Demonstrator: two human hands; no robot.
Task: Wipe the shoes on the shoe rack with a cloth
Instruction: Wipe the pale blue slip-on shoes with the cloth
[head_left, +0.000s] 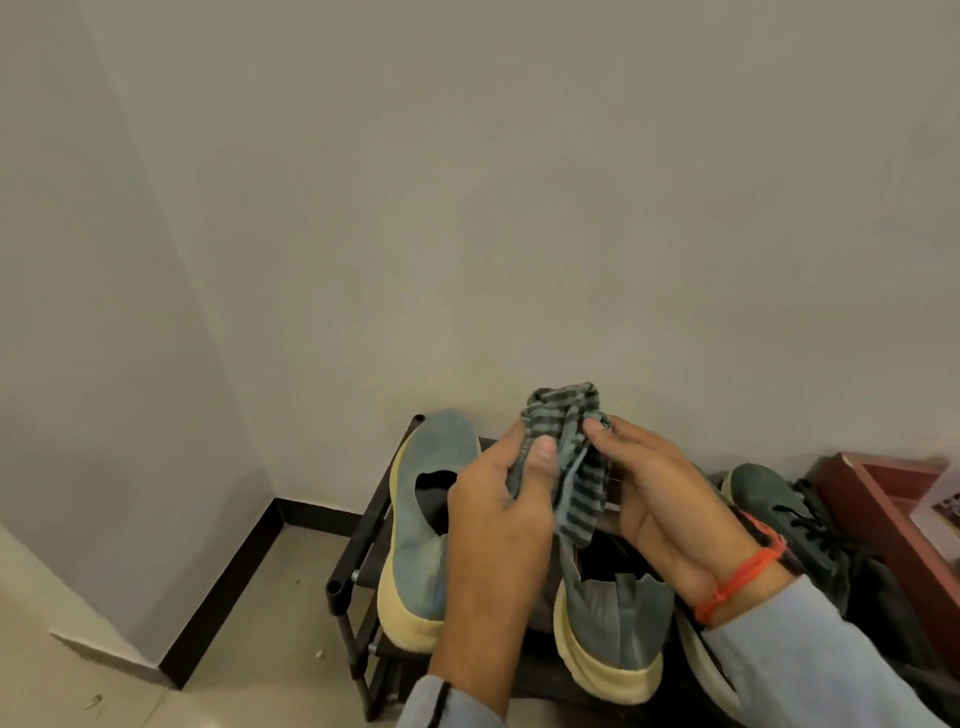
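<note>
Gripping a bunched striped cloth between left hand and right hand, above blue shoes lying toes toward the shoe rack's back edge.

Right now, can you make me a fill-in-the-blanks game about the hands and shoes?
1. Both hands hold a striped ____ above the shoes.
2. The right hand has a ____ string round its wrist.
3. The blue-grey shoes have ____ soles.
4. The shoes sit on a black shoe ____.

Missing words: cloth; red; yellow; rack.
</note>
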